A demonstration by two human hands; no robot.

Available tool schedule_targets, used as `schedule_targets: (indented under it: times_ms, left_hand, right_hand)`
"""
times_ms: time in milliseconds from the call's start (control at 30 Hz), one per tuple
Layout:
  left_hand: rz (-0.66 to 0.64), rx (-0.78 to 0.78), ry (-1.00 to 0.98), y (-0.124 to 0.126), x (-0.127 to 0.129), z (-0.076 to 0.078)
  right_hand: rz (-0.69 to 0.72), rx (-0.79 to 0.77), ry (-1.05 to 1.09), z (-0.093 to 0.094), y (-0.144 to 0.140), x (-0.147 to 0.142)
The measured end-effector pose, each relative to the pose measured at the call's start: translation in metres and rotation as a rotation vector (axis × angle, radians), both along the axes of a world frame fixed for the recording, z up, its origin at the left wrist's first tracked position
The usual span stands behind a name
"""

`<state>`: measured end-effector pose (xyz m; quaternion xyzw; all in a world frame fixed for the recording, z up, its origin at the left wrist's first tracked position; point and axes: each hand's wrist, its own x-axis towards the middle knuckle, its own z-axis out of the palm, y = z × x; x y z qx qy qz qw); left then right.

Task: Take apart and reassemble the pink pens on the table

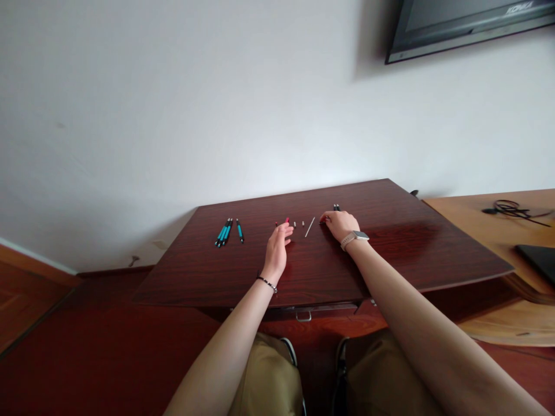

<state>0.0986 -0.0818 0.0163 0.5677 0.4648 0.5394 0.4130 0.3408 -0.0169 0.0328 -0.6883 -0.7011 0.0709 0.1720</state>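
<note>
"Taking the slim white rod (309,227) on the table (321,271) as our landmark, where was the left hand (277,245)?"

"Left of the rod and a little nearer the person. It was mostly open, with the fingers stretched out close together and nothing visible in its grasp. A red piece (287,220) showed right by its fingertips; whether they touched, I couldn't tell."

"And the right hand (342,224)?"

"Just right of the rod, lowered towards the tabletop with its fingers bent. Something small and dark showed at the fingertips, but I couldn't tell whether they gripped it."

"What lay closest to the rod?"

"Two small white pieces (303,223), both on its left, set apart from each other between it and the red piece."

"Where were the pens?"

"A bunch of blue-and-black pens (224,232) lay well to the rod's left. One single pen (240,231) lay just beside the bunch, on the side towards the rod."

"Anything on the other side?"

"Two dark tips (337,207), right of the rod and farther from the person, poked out past the right hand. Whatever they belonged to was hidden."
</note>
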Motion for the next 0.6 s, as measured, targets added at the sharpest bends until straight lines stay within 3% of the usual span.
schedule_targets:
  times_ms: [367,600]
  left_hand:
    - [0.000,-0.016,-0.019,0.0022,-0.0011,-0.0015]
    - [-0.001,-0.015,-0.019,0.0032,-0.0006,-0.0036]
  right_hand:
    - [-0.039,0.058,0.021,0.0001,-0.0067,-0.0018]
    - [-0.022,0.007,0.000,-0.0015,-0.0074,-0.0036]
